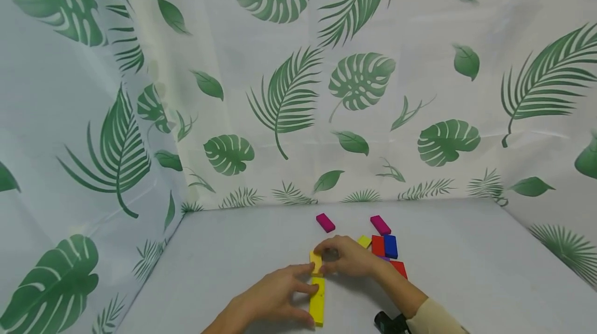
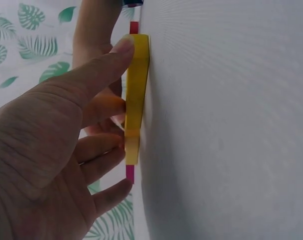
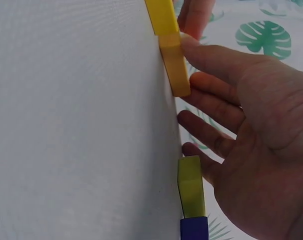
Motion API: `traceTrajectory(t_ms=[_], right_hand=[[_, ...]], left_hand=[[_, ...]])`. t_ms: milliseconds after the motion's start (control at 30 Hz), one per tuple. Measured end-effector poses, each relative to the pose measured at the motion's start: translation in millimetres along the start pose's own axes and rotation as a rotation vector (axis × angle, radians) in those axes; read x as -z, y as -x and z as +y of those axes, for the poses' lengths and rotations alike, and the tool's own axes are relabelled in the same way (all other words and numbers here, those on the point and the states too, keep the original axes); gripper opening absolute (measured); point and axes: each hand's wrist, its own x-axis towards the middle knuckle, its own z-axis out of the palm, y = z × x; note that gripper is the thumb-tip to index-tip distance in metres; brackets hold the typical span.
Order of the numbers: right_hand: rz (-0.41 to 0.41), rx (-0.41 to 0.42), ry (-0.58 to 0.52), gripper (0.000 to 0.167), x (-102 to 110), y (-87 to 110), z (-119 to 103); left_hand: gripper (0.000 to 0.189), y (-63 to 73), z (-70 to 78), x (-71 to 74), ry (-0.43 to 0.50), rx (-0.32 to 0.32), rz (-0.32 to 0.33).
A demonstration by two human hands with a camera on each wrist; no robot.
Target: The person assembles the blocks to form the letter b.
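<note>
Two yellow blocks lie end to end on the white table (image 1: pixel 242 240). My right hand (image 1: pixel 350 257) pinches the shorter, farther yellow block (image 1: pixel 315 261), its thumb and index finger toward opposite ends. From the left side, my left hand (image 1: pixel 280 295) touches the row with fairly straight fingers. Its thumb rests at the near end of the longer, nearer yellow block (image 1: pixel 317 305), and its fingertips meet the blocks' left side. In the right wrist view the pinched block looks more orange and butts against the longer one.
Right of the hands sit a red block (image 1: pixel 378 246), a blue block (image 1: pixel 391 246), another red block (image 1: pixel 399 269), a yellow block (image 1: pixel 364 241) and a partly hidden purple one. Farther back lie two magenta blocks (image 1: pixel 325 222). A leaf-patterned curtain (image 1: pixel 298 178) walls the table.
</note>
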Motion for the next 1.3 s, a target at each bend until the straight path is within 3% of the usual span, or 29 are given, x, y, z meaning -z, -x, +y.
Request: traceTrajectory(t_ms=[300, 600, 767, 933, 1100, 1300], right_hand=[[0.004, -0.002, -0.001, 0.04, 1.5, 3.3, -2.4], [-0.001, -0.019, -0.013, 0.039, 1.1, 2.3, -2.7], [-0.01, -0.022, -0.023, 0.039, 0.2, 2.1, -3.0], [-0.03, -0.023, -0.032, 0.039, -0.4, 0.3, -7.5], [-0.037, -0.024, -0.035, 0.039, -1.3, 0.0, -9.7], [-0.034, -0.011, -0.017, 0.035, -1.6, -0.5, -7.7]], left_hand=[[0.067, -6.4, 3.2, 3.0, -0.014, 0.014, -0.056], [0.067, -9.2, 3.3, -0.6, -0.025, 0.03, -0.046], [0.066, -9.5, 5.0, 1.0, -0.047, -0.004, -0.04], [0.063, -7.5, 7.3, 3.8, -0.15, -0.066, -0.009], [0.061, -5.2, 12.0, 7.2, -0.206, -0.072, -0.015], [0.059, -3.0, 14.4, 8.3, -0.209, -0.06, -0.04]])
